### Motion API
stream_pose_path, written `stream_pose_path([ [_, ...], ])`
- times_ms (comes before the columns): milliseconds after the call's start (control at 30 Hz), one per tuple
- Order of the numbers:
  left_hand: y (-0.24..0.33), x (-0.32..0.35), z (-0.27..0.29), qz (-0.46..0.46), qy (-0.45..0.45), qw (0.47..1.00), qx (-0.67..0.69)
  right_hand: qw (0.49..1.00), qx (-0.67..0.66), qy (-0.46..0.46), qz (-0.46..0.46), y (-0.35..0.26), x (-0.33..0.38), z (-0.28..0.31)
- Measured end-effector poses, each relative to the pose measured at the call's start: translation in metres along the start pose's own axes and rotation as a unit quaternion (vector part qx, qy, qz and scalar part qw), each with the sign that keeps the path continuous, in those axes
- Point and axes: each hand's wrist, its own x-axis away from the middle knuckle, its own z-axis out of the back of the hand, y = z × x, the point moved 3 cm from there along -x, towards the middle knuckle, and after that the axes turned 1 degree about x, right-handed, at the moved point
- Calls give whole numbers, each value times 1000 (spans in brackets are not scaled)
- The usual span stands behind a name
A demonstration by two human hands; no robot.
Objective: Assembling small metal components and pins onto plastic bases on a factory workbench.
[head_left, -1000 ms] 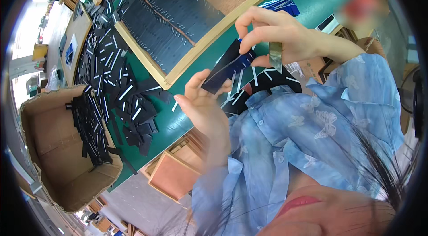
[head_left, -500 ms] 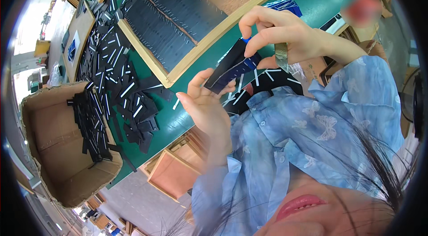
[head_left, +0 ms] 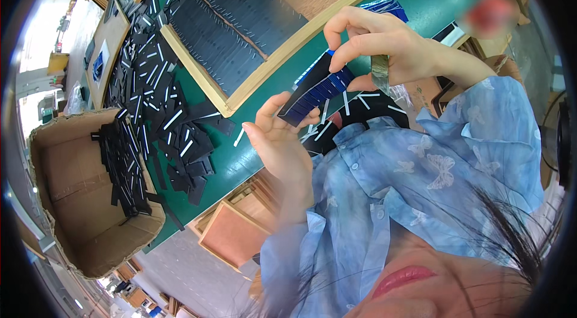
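Green table (head_left: 231, 162), strewn with black strips (head_left: 200, 166). Wooden frame (head_left: 318, 33) atop. Cardboard box (head_left: 78, 183) beside, probably for easy reach. My left hand (head_left: 281, 147): spread, fingers behind lower end of dark stack (head_left: 309, 91), presumably steadying. My right hand (head_left: 387, 45): pinching upper end; stack between hands, raised (likely for closer look). Pointed metal piece (head_left: 380, 70): by right palm, leaving fingertips free.

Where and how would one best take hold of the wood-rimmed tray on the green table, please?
Probably by the long rail nearest the right hand, pinched across its width, coming from that hand's side: the rail is narrow and looks bare, while dark strips lie inside the tray.
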Motion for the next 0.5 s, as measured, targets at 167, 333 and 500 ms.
stream_pose_path([
  [167,2,0,-1,5,10,1000,-6,1000,3,1,4,1,-3,1],
  [333,1,0,0,2,-4,1000,-3,1000,6,0,2,1,-1,1],
  [500,-1,2,-1,0,-1,1000,-9,1000,9,3,-5,0,2,-1],
])
